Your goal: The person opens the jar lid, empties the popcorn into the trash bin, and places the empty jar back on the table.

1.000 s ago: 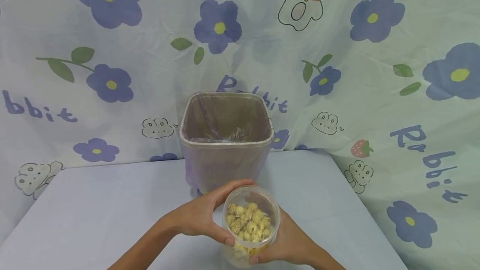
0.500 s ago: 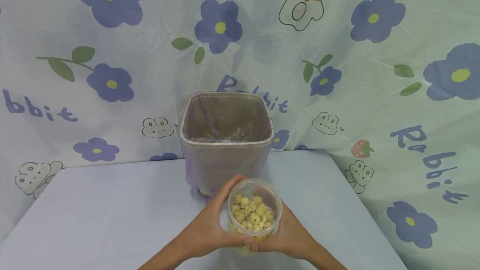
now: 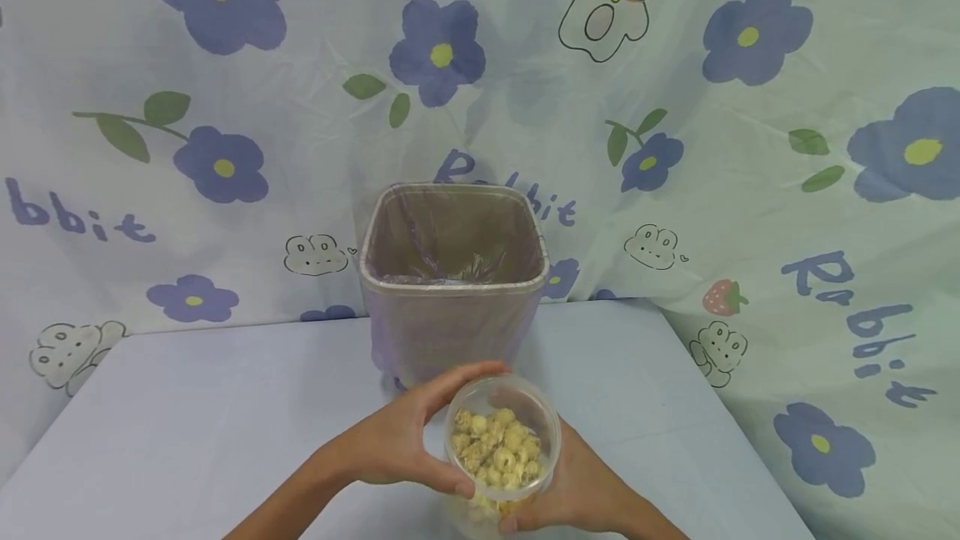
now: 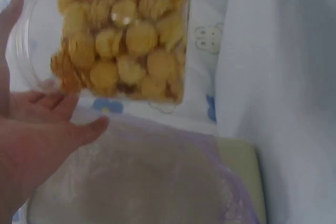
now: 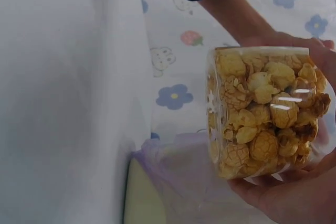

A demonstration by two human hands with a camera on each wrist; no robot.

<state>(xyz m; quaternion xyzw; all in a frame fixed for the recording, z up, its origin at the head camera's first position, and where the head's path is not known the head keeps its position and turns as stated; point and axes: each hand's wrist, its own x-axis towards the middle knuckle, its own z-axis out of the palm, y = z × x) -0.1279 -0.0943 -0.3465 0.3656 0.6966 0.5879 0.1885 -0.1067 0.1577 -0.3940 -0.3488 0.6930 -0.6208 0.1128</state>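
Observation:
A clear plastic jar of popcorn (image 3: 501, 450) is held up in front of me, its round top tilted towards the head camera. My left hand (image 3: 393, 440) curves round its upper rim, thumb on the near side and fingers on the far side. Lower down, my right hand (image 3: 581, 482) grips the jar's body from the right. Yellow-brown popcorn shows through the wall of the jar (image 4: 126, 38) in the left wrist view and fills much of the jar (image 5: 268, 111) in the right wrist view. Whether a clear lid covers the top, I cannot tell.
A bin (image 3: 453, 323) lined with a thin purple-tinted bag stands just beyond my hands, its mouth facing up. White cloth covers the table (image 3: 225, 415). A curtain (image 3: 315, 140) with flowers and rabbits hangs behind and at the right.
My left hand swings its thumb in towards the right thumb, then back out to the left. The jar rises slightly and comes down again. My right hand keeps its grip.

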